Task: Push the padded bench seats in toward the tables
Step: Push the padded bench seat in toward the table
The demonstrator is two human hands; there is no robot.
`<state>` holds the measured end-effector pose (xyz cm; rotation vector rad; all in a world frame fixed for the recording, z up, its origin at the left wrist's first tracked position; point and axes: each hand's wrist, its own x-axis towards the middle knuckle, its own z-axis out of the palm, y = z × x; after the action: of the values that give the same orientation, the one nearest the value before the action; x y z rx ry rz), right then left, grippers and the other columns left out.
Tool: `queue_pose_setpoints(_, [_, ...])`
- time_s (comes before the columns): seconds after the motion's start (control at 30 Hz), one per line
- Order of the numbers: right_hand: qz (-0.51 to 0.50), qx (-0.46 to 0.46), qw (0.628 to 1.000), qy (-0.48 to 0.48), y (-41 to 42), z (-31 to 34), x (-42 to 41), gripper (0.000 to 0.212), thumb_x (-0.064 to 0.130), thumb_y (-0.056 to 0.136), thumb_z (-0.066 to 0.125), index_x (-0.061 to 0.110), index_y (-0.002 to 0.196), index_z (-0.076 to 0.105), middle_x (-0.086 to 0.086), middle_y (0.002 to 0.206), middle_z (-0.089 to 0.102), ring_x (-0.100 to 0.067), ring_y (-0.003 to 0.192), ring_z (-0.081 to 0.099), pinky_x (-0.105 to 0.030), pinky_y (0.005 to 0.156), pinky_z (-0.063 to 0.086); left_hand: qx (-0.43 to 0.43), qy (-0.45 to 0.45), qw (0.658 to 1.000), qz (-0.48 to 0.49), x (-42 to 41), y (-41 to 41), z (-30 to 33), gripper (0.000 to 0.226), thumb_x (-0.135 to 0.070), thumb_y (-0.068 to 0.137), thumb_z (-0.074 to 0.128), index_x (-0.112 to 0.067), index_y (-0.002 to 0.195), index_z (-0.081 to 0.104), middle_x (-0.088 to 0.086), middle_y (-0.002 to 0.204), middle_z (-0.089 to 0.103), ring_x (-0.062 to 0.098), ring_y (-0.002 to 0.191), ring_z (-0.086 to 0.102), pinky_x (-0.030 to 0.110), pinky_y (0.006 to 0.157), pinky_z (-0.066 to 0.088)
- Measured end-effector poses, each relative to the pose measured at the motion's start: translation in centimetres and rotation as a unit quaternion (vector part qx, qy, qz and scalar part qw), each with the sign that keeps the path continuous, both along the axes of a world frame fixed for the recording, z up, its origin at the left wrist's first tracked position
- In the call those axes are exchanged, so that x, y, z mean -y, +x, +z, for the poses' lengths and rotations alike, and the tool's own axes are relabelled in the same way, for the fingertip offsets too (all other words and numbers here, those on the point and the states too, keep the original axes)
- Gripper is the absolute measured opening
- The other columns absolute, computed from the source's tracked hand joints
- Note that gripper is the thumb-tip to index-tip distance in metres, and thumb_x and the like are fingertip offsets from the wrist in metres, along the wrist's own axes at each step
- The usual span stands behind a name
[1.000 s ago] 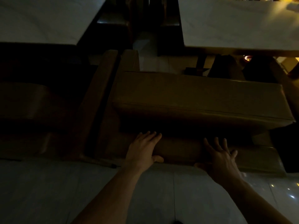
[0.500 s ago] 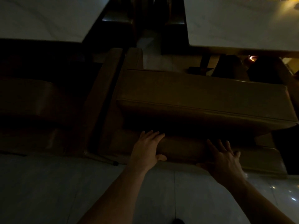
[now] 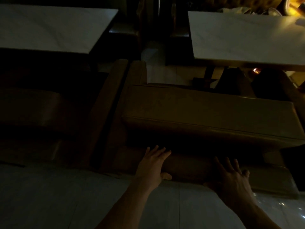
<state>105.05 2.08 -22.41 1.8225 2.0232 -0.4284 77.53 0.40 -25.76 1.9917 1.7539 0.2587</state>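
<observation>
A brown padded bench (image 3: 206,116) fills the middle of the dim view, its seat cushion toward a white table (image 3: 244,40) at the upper right. My left hand (image 3: 153,164) lies flat on the bench's rounded near edge with fingers straight and the thumb underneath. My right hand (image 3: 231,177) presses the same edge further right, fingers spread. A second padded bench (image 3: 33,109) sits in deep shadow at the left, before another white table (image 3: 49,28).
Pale tiled floor (image 3: 57,195) runs along the bottom. A narrow dark gap (image 3: 113,113) separates the two benches. Dark chair or table legs (image 3: 208,76) stand under the right table. Yellow-lit clutter (image 3: 280,5) shows at the top right corner.
The bench and tables have slid slightly up and right in view across the frames. Both hands stay pressed on the bench's near edge in the same pose.
</observation>
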Motion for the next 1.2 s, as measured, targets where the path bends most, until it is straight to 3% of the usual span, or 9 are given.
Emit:
queue_pose_setpoints(0.77, [0.004,-0.003,1.000,0.006,0.0,0.3,-0.2,0.103,0.085,0.081,0.037,0.035,0.158,-0.008,-0.005,0.168,-0.005,-0.034,0.154,-0.006,-0.060,0.122,0.014,0.006,0.005,1.000,0.003,0.0,-0.2,0.0,0.091,-0.054,0.077,0.073,-0.037,0.152,0.025,-0.009,0.161,0.022,0.013,0.150,0.006,0.035,0.121,-0.006])
queue_pose_setpoints(0.9, [0.009,-0.013,1.000,0.008,0.9,0.2,-0.5,0.109,0.096,0.069,0.030,0.042,0.157,-0.005,0.001,0.168,0.000,-0.030,0.154,-0.001,-0.059,0.121,0.016,0.007,0.000,1.000,0.007,0.1,-0.1,0.2,0.091,-0.054,0.077,0.073,-0.037,0.152,0.025,-0.010,0.161,0.021,0.012,0.149,0.006,0.035,0.121,-0.006])
queue_pose_setpoints(0.97, [0.027,0.002,0.999,0.028,1.6,0.2,-1.1,0.118,0.104,0.053,0.012,0.046,0.155,0.002,0.004,0.166,0.011,-0.027,0.152,0.009,-0.058,0.121,0.015,0.007,-0.007,1.000,0.005,0.0,-0.2,0.2,0.091,-0.054,0.077,0.073,-0.038,0.152,0.024,-0.011,0.161,0.021,0.011,0.149,0.005,0.036,0.122,-0.006])
queue_pose_setpoints(1.03, [0.049,0.012,0.998,0.021,2.6,0.2,-1.9,0.125,0.106,0.044,0.002,0.048,0.154,-0.002,0.004,0.163,0.014,-0.026,0.151,0.008,-0.061,0.122,0.005,0.007,-0.007,1.000,0.008,0.0,-0.2,0.1,0.091,-0.055,0.077,0.073,-0.039,0.152,0.024,-0.012,0.161,0.021,0.010,0.149,0.005,0.036,0.122,-0.006])
queue_pose_setpoints(1.13, [0.029,-0.030,0.999,-0.022,3.5,0.2,-2.9,0.131,0.109,0.043,0.014,0.045,0.152,-0.021,0.003,0.167,-0.002,-0.024,0.154,-0.008,-0.057,0.123,-0.005,0.010,-0.004,1.000,0.014,0.0,-0.1,0.1,0.091,-0.055,0.077,0.073,-0.041,0.151,0.023,-0.014,0.161,0.020,0.009,0.149,0.004,0.035,0.121,-0.006])
queue_pose_setpoints(1.2, [0.028,-0.030,0.999,-0.019,3.6,0.3,-3.0,0.136,0.109,0.042,0.012,0.039,0.156,-0.014,0.003,0.168,0.000,-0.023,0.154,-0.003,-0.056,0.124,-0.002,0.005,-0.002,1.000,0.015,0.0,0.0,0.2,0.091,-0.055,0.077,0.073,-0.041,0.152,0.023,-0.014,0.161,0.020,0.008,0.149,0.003,0.033,0.121,-0.006])
